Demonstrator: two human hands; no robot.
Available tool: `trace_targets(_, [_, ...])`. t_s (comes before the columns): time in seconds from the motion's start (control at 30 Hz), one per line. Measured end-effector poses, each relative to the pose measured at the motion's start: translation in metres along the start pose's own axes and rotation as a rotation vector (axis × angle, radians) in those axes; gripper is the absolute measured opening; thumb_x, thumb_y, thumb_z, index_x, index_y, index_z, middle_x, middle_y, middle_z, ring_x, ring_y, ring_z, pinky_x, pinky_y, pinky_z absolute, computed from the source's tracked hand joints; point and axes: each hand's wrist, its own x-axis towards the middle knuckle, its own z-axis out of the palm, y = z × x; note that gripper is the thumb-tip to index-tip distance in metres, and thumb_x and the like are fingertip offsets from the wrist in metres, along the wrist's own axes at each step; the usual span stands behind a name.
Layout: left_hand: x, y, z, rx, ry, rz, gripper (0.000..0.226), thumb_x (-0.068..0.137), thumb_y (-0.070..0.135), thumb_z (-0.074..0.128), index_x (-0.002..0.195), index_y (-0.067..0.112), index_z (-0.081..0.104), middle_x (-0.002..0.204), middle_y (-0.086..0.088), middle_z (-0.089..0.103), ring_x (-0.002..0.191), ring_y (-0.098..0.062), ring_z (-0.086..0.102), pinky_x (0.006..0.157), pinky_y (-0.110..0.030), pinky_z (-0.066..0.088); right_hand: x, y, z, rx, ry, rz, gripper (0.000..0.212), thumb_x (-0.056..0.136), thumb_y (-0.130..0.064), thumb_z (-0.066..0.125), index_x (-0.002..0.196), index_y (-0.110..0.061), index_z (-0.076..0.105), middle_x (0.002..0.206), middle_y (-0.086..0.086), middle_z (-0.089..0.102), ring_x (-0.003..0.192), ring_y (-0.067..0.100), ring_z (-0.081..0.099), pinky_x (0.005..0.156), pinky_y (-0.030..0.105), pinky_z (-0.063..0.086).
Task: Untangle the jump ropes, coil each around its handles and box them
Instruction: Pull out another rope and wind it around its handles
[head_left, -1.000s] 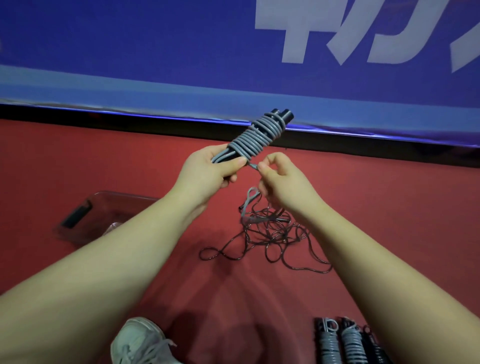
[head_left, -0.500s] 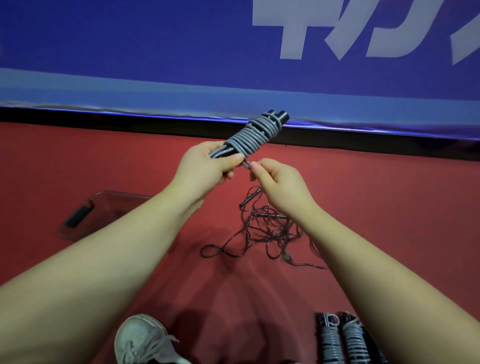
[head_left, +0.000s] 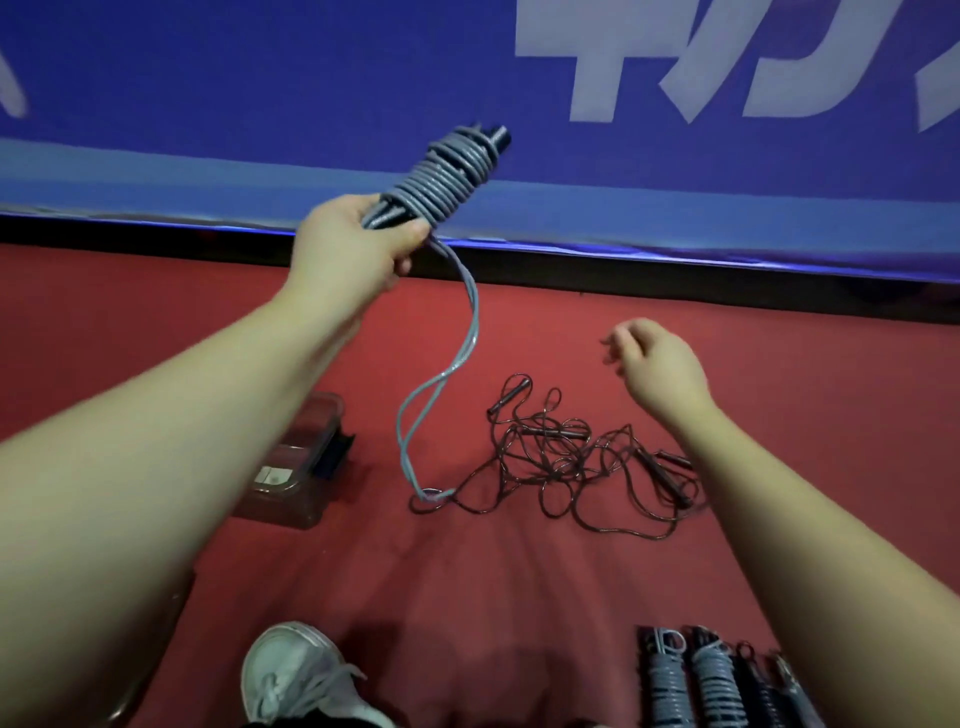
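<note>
My left hand (head_left: 358, 239) grips the black handles of a grey jump rope (head_left: 447, 176) whose cord is coiled round them, raised up toward the blue banner. A loose doubled loop of its cord (head_left: 441, 384) hangs down to the floor. My right hand (head_left: 657, 364) hovers apart at the right, fingers loosely curled, holding nothing. Below it a tangle of dark jump ropes (head_left: 571, 462) with black handles lies on the red floor. A clear plastic box (head_left: 296, 483) sits at the left, partly hidden by my left forearm.
Several coiled jump ropes (head_left: 711, 680) lie side by side at the bottom right. A white shoe (head_left: 296, 675) shows at the bottom centre. A blue banner (head_left: 260, 104) with white lettering closes off the far side above a black strip.
My right hand let go of the cord end and dropped to the right. The last turns came loose into a hanging loop. My left hand lifted the bundle up and left.
</note>
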Motion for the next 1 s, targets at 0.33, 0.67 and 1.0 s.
trace_targets(0.33, [-0.018,-0.013,0.024,0.139,-0.104,-0.063,0.015,0.083,0.010,0.067,0.077,0.023,0.061,0.063,-0.007,0.056,0.053,-0.017,0.047,0.051,-0.026,0.034,-0.003,-0.096,0.035,0.098,-0.038,-0.402,0.015,0.089,-0.037,0.058,0.083,-0.027,0.068,0.066,-0.013,0.056,0.071,0.008,0.052,0.065,0.029,0.041])
trace_targets(0.67, [-0.028,-0.005,0.039,-0.017,-0.168,-0.149,0.012,0.086,0.004,0.063,0.078,0.013,0.062,0.067,-0.006,0.055,0.043,-0.004,0.045,0.038,-0.016,0.033,0.012,-0.089,0.030,-0.027,-0.210,-0.219,0.010,0.082,-0.012,0.052,0.092,-0.011,0.051,0.093,0.012,0.068,0.078,0.029,0.068,0.072,0.042,0.054])
trace_targets(1.0, [-0.020,-0.011,0.049,-0.072,-0.040,-0.186,0.005,0.087,0.007,0.063,0.086,0.011,0.062,0.070,-0.002,0.057,0.042,-0.001,0.047,0.039,-0.014,0.035,-0.002,0.000,0.043,0.633,-0.305,0.324,0.025,0.096,0.000,0.038,0.086,-0.018,0.052,0.084,0.005,0.059,0.065,0.013,0.058,0.053,0.025,0.049])
